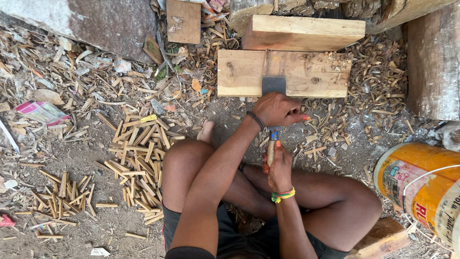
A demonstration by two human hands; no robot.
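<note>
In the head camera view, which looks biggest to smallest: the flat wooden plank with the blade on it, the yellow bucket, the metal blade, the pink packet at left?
1. Wooden plank
2. Yellow bucket, cut off by the frame and nearer the camera, so its rank against the plank is unsure
3. Pink packet
4. Metal blade, partly hidden under the left hand

This is an outdoor woodwork spot on bare dirt ground (86, 158). Small cut sticks (139, 153) lie in piles, and curly wood shavings (378, 86) are all over. Thick wood blocks (287, 72) and a log (433, 62) sit near a yellow bucket (421, 182).
</note>
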